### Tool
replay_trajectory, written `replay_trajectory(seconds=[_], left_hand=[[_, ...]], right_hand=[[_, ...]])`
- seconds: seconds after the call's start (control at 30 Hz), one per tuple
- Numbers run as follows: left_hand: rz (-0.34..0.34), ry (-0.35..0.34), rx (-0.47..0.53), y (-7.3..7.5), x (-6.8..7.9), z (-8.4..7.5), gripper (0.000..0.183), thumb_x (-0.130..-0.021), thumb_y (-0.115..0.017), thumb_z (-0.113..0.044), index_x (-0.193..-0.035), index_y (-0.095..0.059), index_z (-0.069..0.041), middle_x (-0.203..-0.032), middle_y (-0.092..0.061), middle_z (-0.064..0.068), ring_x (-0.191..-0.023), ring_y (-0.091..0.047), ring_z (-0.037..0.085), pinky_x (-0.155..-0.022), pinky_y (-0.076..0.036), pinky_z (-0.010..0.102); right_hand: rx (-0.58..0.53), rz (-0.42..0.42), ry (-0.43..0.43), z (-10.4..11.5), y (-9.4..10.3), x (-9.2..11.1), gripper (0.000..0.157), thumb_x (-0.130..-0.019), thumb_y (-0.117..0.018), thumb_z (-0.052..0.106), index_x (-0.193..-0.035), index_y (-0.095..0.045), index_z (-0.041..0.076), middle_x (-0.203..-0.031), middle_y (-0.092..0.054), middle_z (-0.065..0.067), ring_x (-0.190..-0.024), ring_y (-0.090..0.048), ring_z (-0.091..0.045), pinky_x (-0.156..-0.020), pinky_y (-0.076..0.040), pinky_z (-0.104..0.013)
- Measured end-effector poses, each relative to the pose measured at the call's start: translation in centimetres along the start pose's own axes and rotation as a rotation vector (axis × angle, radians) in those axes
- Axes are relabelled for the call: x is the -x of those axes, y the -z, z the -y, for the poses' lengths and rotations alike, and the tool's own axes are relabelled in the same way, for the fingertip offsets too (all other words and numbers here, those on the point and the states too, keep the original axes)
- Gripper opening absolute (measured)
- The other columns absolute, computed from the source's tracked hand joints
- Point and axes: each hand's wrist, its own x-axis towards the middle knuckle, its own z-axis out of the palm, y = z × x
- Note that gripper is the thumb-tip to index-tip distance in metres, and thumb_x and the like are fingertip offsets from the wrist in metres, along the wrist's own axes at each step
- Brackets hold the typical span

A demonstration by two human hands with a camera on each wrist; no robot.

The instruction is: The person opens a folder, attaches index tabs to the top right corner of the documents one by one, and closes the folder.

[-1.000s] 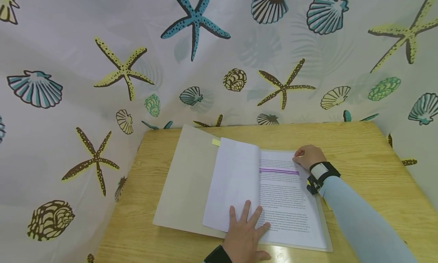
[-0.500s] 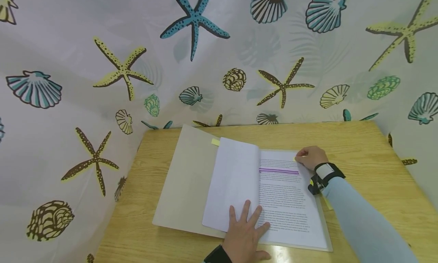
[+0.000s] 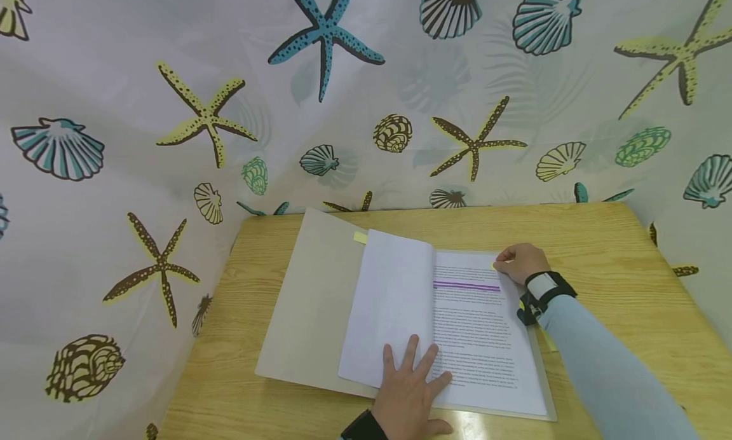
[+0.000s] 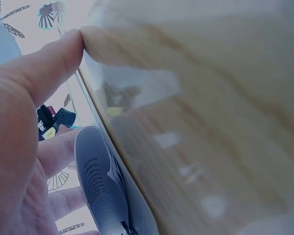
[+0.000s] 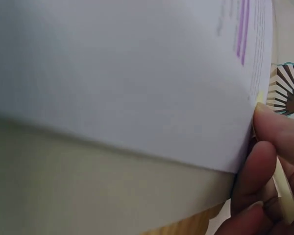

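An open folder (image 3: 303, 313) lies on the table, with a turned-over white page (image 3: 394, 287) on its left and a printed page (image 3: 474, 357) on its right. My left hand (image 3: 408, 389) rests on the lower part of the pages with its fingers spread. At the upper right edge of the printed page, my right hand (image 3: 521, 263) pinches a small yellow sticky tab (image 5: 259, 98) against the paper. A purple double line (image 3: 466, 287) crosses this page near the top. Another pale yellow strip (image 5: 284, 196) shows by the curled fingers; whether they hold it, I cannot tell.
A yellow tab (image 3: 360, 237) sticks out at the top of the turned-over page. Partly hidden under the right forearm is a yellow piece (image 3: 548, 340). The wooden table (image 3: 595, 249) meets a seashell-patterned cloth (image 3: 354, 128) at the back and sides.
My right hand has shifted slightly to the right along the page edge, and a bit of yellow tab now shows at its fingertips. The left hand has stayed in place.
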Motion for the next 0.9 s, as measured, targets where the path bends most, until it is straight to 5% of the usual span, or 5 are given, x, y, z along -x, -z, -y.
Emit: replay_trajectory(seconds=[0.63, 0.9], left_hand=[[-0.007, 0.01, -0.015, 0.07, 0.02, -0.1, 0.084, -0.067, -0.044, -0.088, -0.138, -0.048, -0.043, -0.156, -0.028, 0.003, -0.143, -0.017, 0.04, -0.095, -0.027, 0.074], [-0.003, 0.012, -0.032, 0.05, 0.14, -0.15, 0.084, -0.067, -0.043, -0.088, -0.138, -0.048, -0.044, -0.156, -0.027, 0.002, -0.143, -0.017, 0.04, -0.096, -0.028, 0.073]], right_hand=[[0.038, 0.02, 0.032, -0.31, 0.43, -0.17, 0.032, -0.084, -0.073, 0.034, -0.089, -0.066, 0.003, -0.092, -0.065, -0.016, -0.076, -0.053, -0.028, -0.059, -0.039, -0.032], [0.068, 0.1, 0.06, -0.67, 0.69, -0.32, 0.041, -0.08, -0.075, 0.038, -0.098, -0.065, 0.003, -0.107, -0.064, -0.022, -0.084, -0.055, -0.03, -0.065, -0.043, -0.034]])
